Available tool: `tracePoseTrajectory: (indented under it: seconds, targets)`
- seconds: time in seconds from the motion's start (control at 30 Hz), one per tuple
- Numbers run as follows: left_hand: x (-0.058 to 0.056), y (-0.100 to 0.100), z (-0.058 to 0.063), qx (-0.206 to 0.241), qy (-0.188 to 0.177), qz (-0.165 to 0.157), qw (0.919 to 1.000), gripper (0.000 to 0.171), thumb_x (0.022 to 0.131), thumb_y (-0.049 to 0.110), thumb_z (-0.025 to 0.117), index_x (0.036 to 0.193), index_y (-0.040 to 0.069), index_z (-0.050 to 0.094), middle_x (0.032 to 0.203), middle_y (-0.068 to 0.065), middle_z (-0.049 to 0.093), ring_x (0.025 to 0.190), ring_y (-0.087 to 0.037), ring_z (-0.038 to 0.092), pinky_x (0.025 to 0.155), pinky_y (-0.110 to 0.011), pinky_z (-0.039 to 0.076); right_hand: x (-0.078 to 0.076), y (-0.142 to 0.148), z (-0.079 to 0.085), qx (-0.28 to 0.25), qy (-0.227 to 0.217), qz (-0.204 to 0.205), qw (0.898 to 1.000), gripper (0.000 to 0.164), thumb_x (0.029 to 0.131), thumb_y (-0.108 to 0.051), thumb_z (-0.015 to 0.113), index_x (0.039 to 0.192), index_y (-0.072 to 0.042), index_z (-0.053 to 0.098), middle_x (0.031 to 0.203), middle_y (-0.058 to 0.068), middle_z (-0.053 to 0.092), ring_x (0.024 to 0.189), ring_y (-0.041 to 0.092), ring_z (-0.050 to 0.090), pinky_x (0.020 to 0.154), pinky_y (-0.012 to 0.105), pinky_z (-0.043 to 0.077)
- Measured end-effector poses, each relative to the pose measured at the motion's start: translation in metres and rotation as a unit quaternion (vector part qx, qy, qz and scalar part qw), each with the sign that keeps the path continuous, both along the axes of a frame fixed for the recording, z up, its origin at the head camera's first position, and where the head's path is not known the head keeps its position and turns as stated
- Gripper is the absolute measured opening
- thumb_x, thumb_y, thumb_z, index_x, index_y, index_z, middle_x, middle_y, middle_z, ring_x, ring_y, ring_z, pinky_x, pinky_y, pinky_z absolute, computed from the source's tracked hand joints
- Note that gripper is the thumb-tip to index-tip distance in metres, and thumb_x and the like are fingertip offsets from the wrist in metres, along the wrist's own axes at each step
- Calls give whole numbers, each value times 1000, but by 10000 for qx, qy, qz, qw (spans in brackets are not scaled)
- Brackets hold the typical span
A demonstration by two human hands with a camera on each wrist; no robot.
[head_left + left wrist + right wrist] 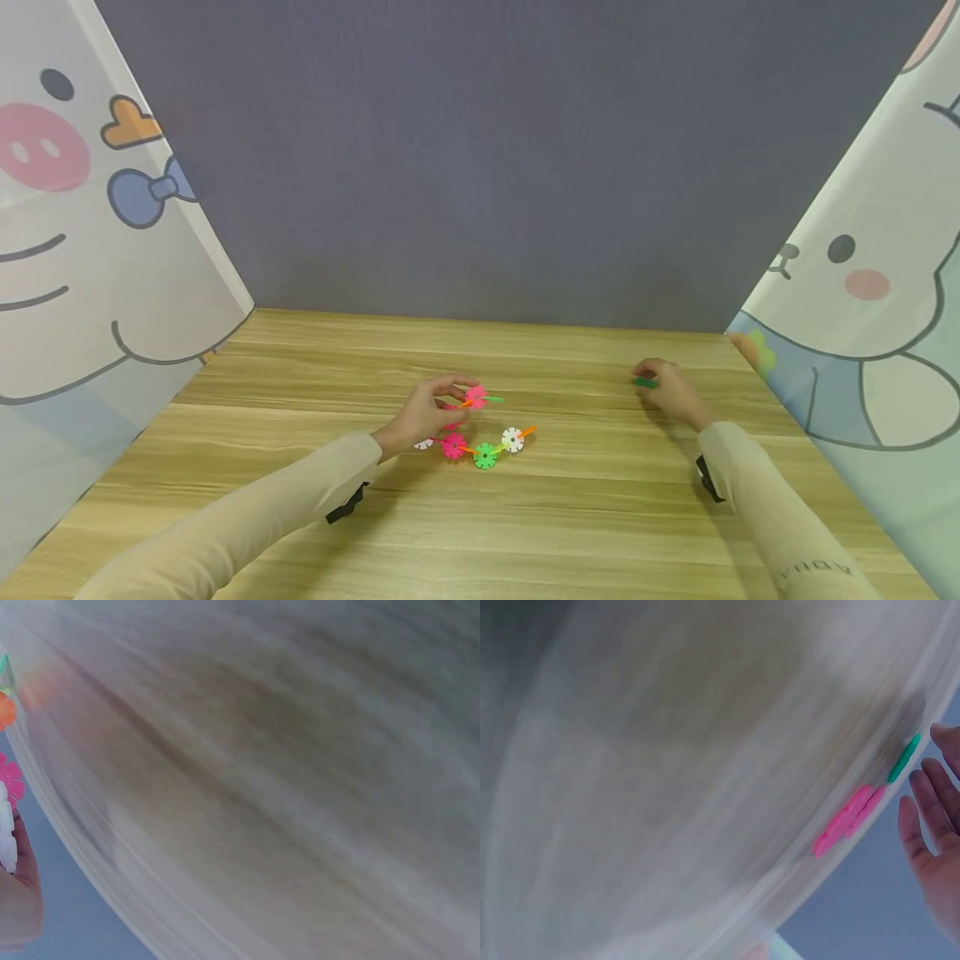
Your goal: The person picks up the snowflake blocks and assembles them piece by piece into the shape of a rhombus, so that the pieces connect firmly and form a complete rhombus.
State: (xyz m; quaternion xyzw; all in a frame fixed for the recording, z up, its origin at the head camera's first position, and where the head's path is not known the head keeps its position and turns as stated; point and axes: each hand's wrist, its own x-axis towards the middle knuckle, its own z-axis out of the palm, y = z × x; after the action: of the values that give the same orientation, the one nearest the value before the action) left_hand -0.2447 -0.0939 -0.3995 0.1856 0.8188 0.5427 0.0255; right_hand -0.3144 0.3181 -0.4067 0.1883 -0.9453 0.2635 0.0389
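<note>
My left hand [423, 417] grips a curved chain of slotted plastic snowflake discs, its thumb and fingers around one end. Along the chain are a pink disc [476, 397], a green disc [485, 456] and a white disc [512, 439], with orange and green ones seen edge-on between. Part of the chain hides behind this hand. In the left wrist view, a white disc [6, 829] lies against the fingers. Far to the right, my right hand [670, 392] has a dark green disc [645, 382] at its fingertips. In the right wrist view its fingers [928, 802] are loosely spread beside that disc.
Two pink discs [844, 823] lie on the tabletop beside the dark green disc in the right wrist view. A grey panel [480, 167] stands behind the wooden table [570, 533]. Cartoon-printed panels [885, 333] flank both sides.
</note>
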Motion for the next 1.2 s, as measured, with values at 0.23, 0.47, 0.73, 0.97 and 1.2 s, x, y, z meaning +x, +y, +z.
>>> tracePoseTrajectory:
  seconds: [0.23, 0.47, 0.73, 0.97, 1.2]
  targets:
    - [1, 0, 0, -24, -27, -14, 10000, 40, 81, 6, 68, 118, 14, 59, 104, -11, 61, 86, -18, 60, 69, -29, 52, -7, 9, -2, 5, -35, -88, 10000, 23, 82, 2, 61, 104, 10, 56, 99, 25, 59, 87, 36, 59, 75, 45, 51]
    - [2, -1, 2, 100, -149, -130, 9998, 42, 81, 4, 66, 121, 10, 57, 108, -18, 59, 75, -19, 62, 60, -33, 54, -8, 11, -1, 120, -169, -70, 9998, 21, 83, 1, 59, 102, 11, 56, 95, 23, 61, 85, 33, 59, 75, 45, 50]
    - [1, -1, 1, 0, -40, -83, 10000, 40, 81, 5, 67, 119, 12, 58, 107, -13, 61, 90, -20, 59, 71, -31, 52, -8, 9, -2, 116, 79, -73, 9999, 19, 80, 4, 63, 97, 10, 58, 92, 22, 57, 82, 32, 58, 72, 43, 51]
    - [0, -1, 0, -8, -79, 19, 10000, 38, 81, 6, 67, 117, 17, 60, 104, -8, 61, 87, -19, 59, 68, -31, 53, -7, 9, 1, 64, 130, -114, 9998, 23, 77, 6, 65, 99, 10, 57, 93, 20, 54, 82, 31, 55, 71, 41, 50]
    - [2, -2, 1, 88, -296, -6, 9995, 38, 81, 8, 68, 118, 17, 59, 106, -12, 60, 74, -19, 60, 52, -32, 53, -9, 11, 1, 71, 378, -118, 9992, 14, 79, 10, 59, 92, 7, 60, 85, 18, 60, 75, 25, 56, 66, 36, 49]
